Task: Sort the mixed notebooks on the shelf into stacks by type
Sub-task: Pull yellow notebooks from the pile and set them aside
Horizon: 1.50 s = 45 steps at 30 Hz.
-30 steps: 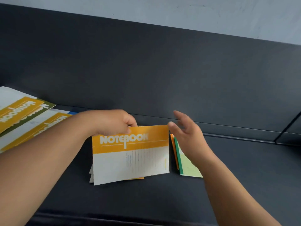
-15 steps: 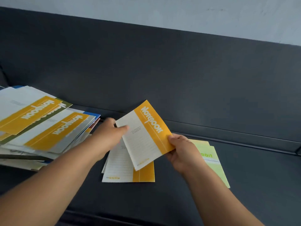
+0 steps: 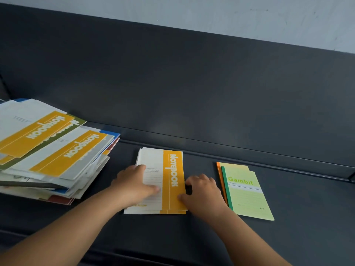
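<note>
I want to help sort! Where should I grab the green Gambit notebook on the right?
Take the thin light green paper Gambit notebook by its right edge, coming from the right. It lies flat on the dark shelf atop an orange notebook, so slide fingertips under that free edge and pinch. Its dark green spine side sits close to the right hand.

Yellow-and-white notebook (image 3: 167, 179), green Gambit notebook (image 3: 247, 192), dark grey shelf (image 3: 192, 93).

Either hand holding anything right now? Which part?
Nothing lifted: left hand presses flat on the white half of the top orange-and-white paper notebook; right hand touches its orange right edge, thumb on top. Pinch cannot be told.
</note>
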### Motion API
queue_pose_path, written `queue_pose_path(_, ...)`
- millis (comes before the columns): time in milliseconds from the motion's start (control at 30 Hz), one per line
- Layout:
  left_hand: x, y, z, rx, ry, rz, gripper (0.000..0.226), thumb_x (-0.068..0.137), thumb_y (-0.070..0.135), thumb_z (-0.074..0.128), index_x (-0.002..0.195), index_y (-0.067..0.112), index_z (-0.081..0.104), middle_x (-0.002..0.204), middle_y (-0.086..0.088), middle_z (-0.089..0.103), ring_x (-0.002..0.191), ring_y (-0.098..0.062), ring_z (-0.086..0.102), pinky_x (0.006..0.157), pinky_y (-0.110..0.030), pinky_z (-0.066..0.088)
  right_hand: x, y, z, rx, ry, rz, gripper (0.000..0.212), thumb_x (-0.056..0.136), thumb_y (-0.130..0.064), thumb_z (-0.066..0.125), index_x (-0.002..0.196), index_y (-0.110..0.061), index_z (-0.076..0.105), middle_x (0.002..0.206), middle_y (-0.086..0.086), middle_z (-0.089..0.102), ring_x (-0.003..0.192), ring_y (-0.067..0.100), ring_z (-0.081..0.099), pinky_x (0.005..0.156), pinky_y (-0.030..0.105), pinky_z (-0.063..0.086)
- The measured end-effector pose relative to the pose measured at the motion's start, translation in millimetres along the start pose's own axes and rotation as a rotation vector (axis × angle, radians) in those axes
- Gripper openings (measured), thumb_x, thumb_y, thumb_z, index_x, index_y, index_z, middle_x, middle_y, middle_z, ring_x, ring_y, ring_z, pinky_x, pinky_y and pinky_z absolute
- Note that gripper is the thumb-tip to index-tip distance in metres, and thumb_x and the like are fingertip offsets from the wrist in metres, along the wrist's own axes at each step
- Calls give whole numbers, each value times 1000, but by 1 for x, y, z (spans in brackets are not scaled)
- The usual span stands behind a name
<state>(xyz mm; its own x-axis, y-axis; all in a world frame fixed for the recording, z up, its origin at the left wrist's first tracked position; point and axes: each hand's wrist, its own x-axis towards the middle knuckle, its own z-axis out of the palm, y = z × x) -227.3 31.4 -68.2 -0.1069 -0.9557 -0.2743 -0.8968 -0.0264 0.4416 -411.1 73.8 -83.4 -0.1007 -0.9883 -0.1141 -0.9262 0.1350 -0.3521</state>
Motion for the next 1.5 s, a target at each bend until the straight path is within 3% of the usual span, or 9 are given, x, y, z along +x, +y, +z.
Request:
queue_pose_path(133, -4, -1, 8, 191, -51, 76, 105, 75, 68, 61, 153, 25, 4, 161, 1, -1, 146, -24, 13, 114, -43, 24, -5, 2, -3, 1, -41, -30, 43, 92, -44, 57, 131, -24, 54, 135, -3, 50, 127, 20, 42, 103, 36, 41)
queue_pose_path(300, -7, 10, 8, 252, 34, 126, 100, 81, 70, 52, 153, 25, 0, 162, -2, -10, 148, -26, 1, 116, -45, 17, -10, 26, -23, 129, 125, -55, 49, 91, -36, 63, 137, -21, 53, 141, -2, 50, 131, 18, 42, 107, 27, 35)
queue_pose_path(400, -12, 36, 14, 251, 83, 262, 91, 86, 66, 49, 154, 25, 5, 162, -2, -6, 149, -21, -1, 117, -41, 12, -15, 55, -43, 136, 214, 14, 56, 87, -35, 68, 139, -22, 51, 144, -3, 47, 133, 18, 40, 106, 26, 31)
queue_pose_path(533, -22, 82, 30, 214, 35, 438, 81, 89, 58, 50, 153, 26, 13, 161, 5, 12, 149, -17, 5, 118, -36, 12, -30, 98, -65, 98, 147, 131, 71, 83, -43, 71, 145, -27, 40, 151, -5, 39, 138, 21, 33, 110, 35, 34)
queue_pose_path(767, -28, 131, 76, 277, -150, 458, 108, 76, 67, 62, 154, 24, 1, 161, 2, 15, 149, -23, 7, 119, -43, 14, -50, 145, -65, -30, -124, 198, 111, 70, -55, 78, 155, -32, 10, 162, -4, 17, 150, 25, 10, 120, 47, 19)
queue_pose_path(867, -25, 141, 89, 292, -128, 465, 106, 76, 63, 65, 153, 24, 4, 160, 3, 18, 147, -23, 11, 118, -43, 17, -46, 153, -63, 33, -87, 168, 105, 71, -49, 80, 154, -32, 17, 159, -5, 25, 147, 21, 16, 118, 43, 23)
queue_pose_path(1067, -17, 153, 98, 239, -4, 484, 69, 88, 44, 61, 146, 25, 28, 150, 6, 38, 138, -19, 31, 111, -38, 29, -29, 156, -63, 98, 0, 137, 88, 74, -41, 78, 148, -29, 34, 146, -4, 44, 136, 19, 33, 111, 37, 34)
queue_pose_path(1200, -19, 150, 101, 237, 21, 482, 56, 92, 38, 58, 142, 25, 37, 146, 6, 42, 135, -17, 35, 110, -36, 31, -30, 158, -63, 46, -7, 125, 79, 77, -43, 76, 145, -25, 41, 139, -3, 48, 130, 19, 39, 107, 34, 38)
queue_pose_path(1500, -31, 134, 92, 221, 3, 521, 69, 91, 44, 58, 149, 27, 25, 154, 8, 31, 142, -15, 27, 116, -36, 24, -41, 150, -59, -5, -37, 101, 79, 81, -49, 70, 147, -26, 35, 147, -4, 42, 134, 20, 37, 109, 36, 36)
